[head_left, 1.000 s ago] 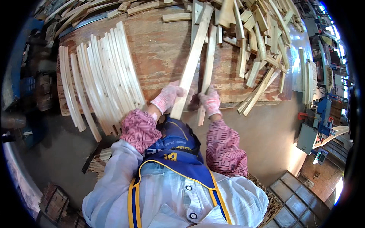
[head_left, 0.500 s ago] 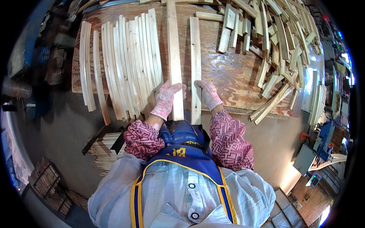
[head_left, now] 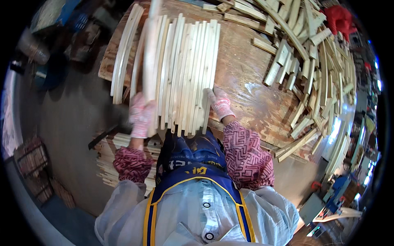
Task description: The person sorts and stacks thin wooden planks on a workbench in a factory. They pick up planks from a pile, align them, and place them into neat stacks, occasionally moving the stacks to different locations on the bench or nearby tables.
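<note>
My left hand [head_left: 141, 112], in a pink and white knitted glove, is closed around the near part of a long pale wooden strip [head_left: 151, 53], smeared by motion, held above the left part of a row. Side by side in that row lie several similar strips [head_left: 180, 78], their near ends uneven and jutting past the table's front edge. At the row's right end, my gloved right hand [head_left: 221, 101] grips the outermost strip [head_left: 212, 69] near its near end, thumb on top; the other fingers are partly hidden.
A loose heap of short wooden pieces [head_left: 316, 78] covers the right of the worn plywood table [head_left: 246, 106]. A few strips [head_left: 125, 53] lie apart at its left edge. Below the table's left front is a stack of strips [head_left: 119, 160]. Machinery [head_left: 334, 192] stands at right.
My left hand has carried the long strip leftward over the row. The strip at my right hand, earlier apart, now lies against the row's right side. The whole view has shifted.
</note>
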`<state>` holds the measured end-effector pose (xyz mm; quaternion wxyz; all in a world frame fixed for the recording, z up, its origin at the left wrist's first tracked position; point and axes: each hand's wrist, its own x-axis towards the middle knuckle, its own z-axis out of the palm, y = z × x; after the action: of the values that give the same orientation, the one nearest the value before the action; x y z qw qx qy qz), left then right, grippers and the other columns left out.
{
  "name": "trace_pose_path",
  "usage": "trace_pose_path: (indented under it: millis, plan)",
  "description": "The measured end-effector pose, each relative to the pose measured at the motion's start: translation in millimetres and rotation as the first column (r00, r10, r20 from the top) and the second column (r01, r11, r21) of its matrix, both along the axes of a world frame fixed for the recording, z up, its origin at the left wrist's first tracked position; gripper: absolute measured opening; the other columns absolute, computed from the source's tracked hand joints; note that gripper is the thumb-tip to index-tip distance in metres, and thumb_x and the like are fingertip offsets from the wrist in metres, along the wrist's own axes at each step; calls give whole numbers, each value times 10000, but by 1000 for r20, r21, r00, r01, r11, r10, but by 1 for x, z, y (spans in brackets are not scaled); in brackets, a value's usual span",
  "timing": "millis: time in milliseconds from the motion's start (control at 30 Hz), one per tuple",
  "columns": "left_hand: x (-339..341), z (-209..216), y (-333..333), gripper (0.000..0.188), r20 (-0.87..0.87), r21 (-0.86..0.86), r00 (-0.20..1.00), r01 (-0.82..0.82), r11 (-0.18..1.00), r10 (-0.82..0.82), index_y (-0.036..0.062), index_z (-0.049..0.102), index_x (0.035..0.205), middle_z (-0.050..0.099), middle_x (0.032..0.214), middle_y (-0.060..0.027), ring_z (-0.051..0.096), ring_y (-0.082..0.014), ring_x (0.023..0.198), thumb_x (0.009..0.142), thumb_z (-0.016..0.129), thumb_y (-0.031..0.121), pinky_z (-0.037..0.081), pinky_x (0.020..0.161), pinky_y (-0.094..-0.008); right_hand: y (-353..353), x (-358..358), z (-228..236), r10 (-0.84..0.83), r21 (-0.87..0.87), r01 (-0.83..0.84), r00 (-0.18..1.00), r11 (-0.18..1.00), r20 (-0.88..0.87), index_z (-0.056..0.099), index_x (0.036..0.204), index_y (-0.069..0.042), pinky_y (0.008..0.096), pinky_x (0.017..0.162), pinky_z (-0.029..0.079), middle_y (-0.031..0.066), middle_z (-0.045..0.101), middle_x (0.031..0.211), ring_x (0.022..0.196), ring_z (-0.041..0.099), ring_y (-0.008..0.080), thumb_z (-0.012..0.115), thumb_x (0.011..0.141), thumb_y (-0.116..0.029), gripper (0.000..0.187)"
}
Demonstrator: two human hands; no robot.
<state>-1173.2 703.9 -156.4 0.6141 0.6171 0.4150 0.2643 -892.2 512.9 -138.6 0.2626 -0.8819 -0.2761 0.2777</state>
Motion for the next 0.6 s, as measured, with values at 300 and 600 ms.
trace_pose_path:
  millis: [300, 600]
  plan:
    - [9, -6, 75, 764, -724, 465, 687, 424, 777, 58, 289, 279, 1532, 428, 1473, -141, 514, -311, 1269, 855, 627, 231, 455, 1021, -397, -125, 23, -66, -445, 132, 631, 664, 764, -601, 607, 1161, -12, 231, 514, 416, 9, 570, 802, 618, 500, 81, 542, 1012, -205, 253]
    - [71, 30, 82, 742, -887, 373, 414, 384, 844, 204, 249, 286, 1528, 444, 1438, -155, 487, -370, 1267, 861, 608, 221, 425, 1059, -443, -95, 196, 41, -336, 260, 273, 911, 926, 239, 574, 1329, -33, 341, 1042, 442, 162, 598, 1327, 1225, 575, 251, 613, 942, -250, 445]
